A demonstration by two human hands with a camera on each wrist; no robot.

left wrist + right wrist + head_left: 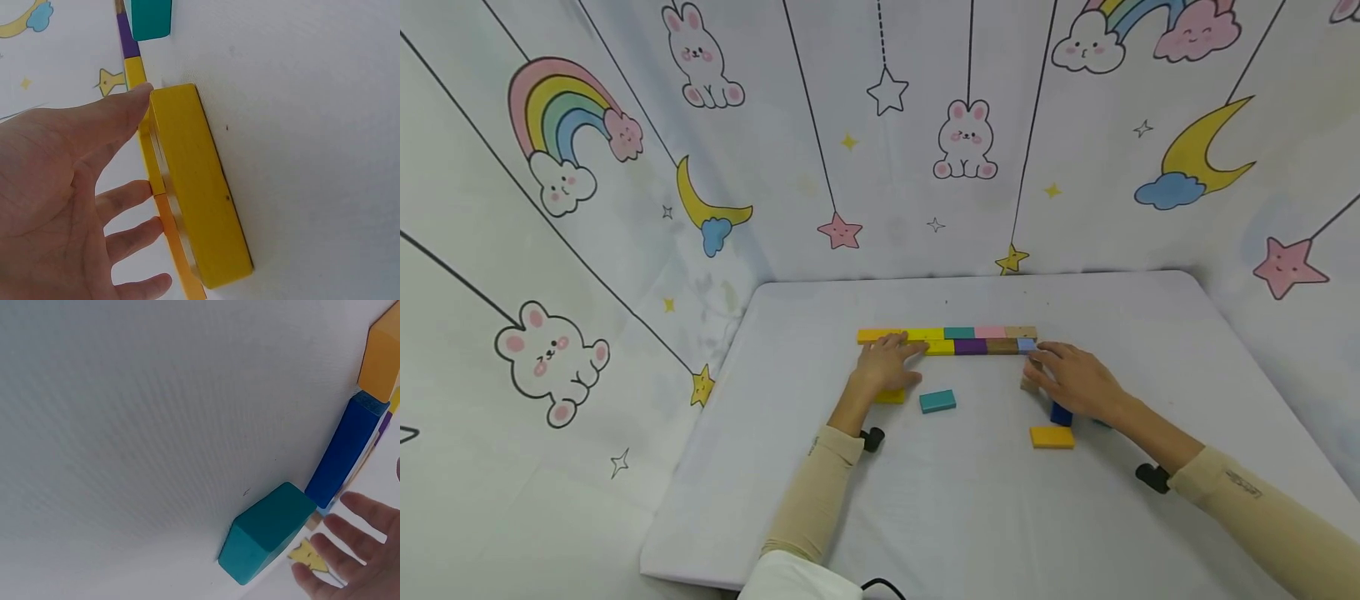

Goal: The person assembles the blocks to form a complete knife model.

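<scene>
Two touching rows of coloured wooden blocks lie across the table. The back row runs orange, yellow, teal (958, 332), pink (990, 332) and tan; the front row shows yellow (940, 347), purple (970, 347), brown (1002, 347) and light blue (1026, 344). My left hand (882, 367) rests with spread fingers against the rows' left part, partly covering it. Below its palm lies a loose yellow block (200, 187). At the right end, my right hand (1081, 382) reaches its extended fingers to the light blue block, touching or almost touching it.
A loose teal block (937, 402) lies between the hands. Near the right hand are a navy block (1061, 414), an orange block (1052, 437), a partly hidden wood-coloured block (1028, 383) and another teal block (269, 525). A patterned cloth wall (910, 183) stands behind the white table.
</scene>
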